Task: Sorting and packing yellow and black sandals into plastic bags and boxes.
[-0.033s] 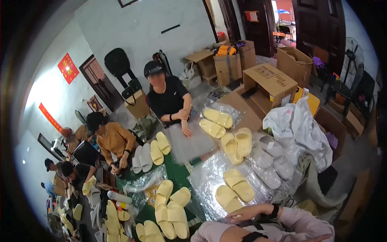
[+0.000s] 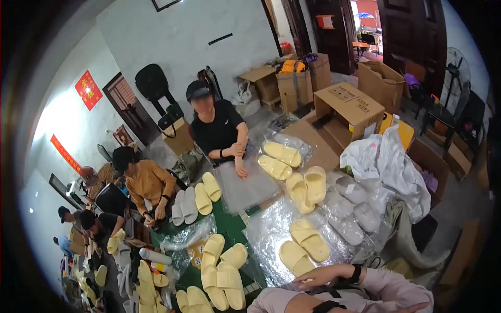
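My arms are crossed at the lower edge, in pale pink sleeves with black wristbands. My right hand (image 2: 322, 274) lies palm-down over my left arm, its fingers stretched leftward and holding nothing. Of my left hand (image 2: 417, 308), only a strip of skin shows by my right sleeve; its fingers are mostly hidden. Closest to my right hand is a pair of pale yellow slides (image 2: 309, 241) on clear plastic bags (image 2: 263, 229). More yellow slides (image 2: 223, 276) lie to the left on the green table (image 2: 229, 215). Grey slides (image 2: 342, 221) in plastic lie to the right.
Across the table a person in black (image 2: 216, 125) rests their hands on a plastic sheet stack (image 2: 245, 190). A person in brown (image 2: 150, 182) works at the left, others beyond. Cardboard boxes (image 2: 349, 107) and a white sack (image 2: 386, 167) stand at right.
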Tool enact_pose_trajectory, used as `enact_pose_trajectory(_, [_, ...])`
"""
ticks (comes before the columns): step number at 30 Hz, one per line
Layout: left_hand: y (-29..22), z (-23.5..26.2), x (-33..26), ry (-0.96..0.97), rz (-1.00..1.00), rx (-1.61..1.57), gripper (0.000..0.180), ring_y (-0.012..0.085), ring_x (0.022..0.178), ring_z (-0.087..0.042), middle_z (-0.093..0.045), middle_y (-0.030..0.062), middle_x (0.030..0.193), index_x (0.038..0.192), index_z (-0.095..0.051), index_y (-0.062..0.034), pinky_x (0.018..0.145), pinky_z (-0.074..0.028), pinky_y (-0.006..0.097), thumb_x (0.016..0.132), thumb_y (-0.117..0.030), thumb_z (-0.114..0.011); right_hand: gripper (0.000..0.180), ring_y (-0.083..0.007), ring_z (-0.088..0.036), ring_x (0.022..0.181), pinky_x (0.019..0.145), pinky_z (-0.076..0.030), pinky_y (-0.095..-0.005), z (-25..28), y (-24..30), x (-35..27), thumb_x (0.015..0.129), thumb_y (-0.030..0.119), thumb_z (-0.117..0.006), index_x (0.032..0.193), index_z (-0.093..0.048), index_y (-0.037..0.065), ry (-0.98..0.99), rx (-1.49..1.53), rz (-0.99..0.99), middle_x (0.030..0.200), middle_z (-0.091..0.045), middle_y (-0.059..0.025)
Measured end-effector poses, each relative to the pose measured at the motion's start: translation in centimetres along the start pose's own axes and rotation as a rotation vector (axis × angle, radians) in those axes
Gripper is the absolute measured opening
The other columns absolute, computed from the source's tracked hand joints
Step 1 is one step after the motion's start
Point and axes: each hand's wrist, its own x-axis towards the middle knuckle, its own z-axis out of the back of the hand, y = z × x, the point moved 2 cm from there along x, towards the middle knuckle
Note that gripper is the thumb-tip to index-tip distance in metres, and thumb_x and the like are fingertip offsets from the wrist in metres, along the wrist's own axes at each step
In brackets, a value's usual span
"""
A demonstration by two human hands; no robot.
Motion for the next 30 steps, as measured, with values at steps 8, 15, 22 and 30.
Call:
enact_pose_trajectory(8, [-1.6,6.5,-13.3,-0.352,0.585,-0.167,0.033,0.0359,0.115,-0.046,-0.057,0.0197,0.114,0.101,-0.063,0.0021,0.1,-0.03,0.048,0.09,-0.025,-0.048,0.047,-0.0309,-0.054,0.106,0.089,-0.042,-0.0356,3.1,3.4,-1.2,0.094,0.037,-0.041,0.128,-0.043,0.004,-0.177,-0.161,0.013,0.117,-0.055,-0.0192])
enact_pose_trajectory(15, [-2.3,-4.0,-35.4,-0.739,1.711,0.783,0.021,0.0292,0.088,-0.059,-0.063,0.0167,0.091,0.097,-0.063,-0.002,0.079,-0.046,0.038,0.086,-0.017,-0.053,0.041,-0.0345,-0.058,0.094,0.079,-0.045,-0.0385,2.7,1.3,-3.1,0.09,0.031,-0.046,0.122,-0.05,0.005,-0.252,-0.233,-0.098,0.105,-0.06,-0.0204])
enact_pose_trajectory(22, [3.9,-10.7,-45.1,-0.252,1.594,1.136,0.041,0.0382,0.1,-0.051,-0.053,0.0232,0.108,0.112,-0.053,-0.0022,0.082,-0.044,0.043,0.078,-0.023,-0.06,0.041,-0.0238,-0.051,0.11,0.092,-0.039,-0.032,-1.7,9.7,-0.1,0.093,0.02,-0.043,0.13,-0.041,0.003,0.239,0.126,0.604,0.122,-0.052,-0.0137])
enact_pose_trajectory(30, [9.1,-8.5,-41.5,-0.171,1.916,1.289,0.04,0.0285,0.101,-0.052,-0.056,0.0145,0.107,0.101,-0.06,-0.0044,0.088,-0.035,0.047,0.075,-0.035,-0.06,0.043,-0.0273,-0.046,0.114,0.093,-0.038,-0.0345,-2.6,16.4,-0.2,0.086,0.025,-0.052,0.121,-0.046,0.001,0.106,0.252,0.964,0.125,-0.049,-0.0137])
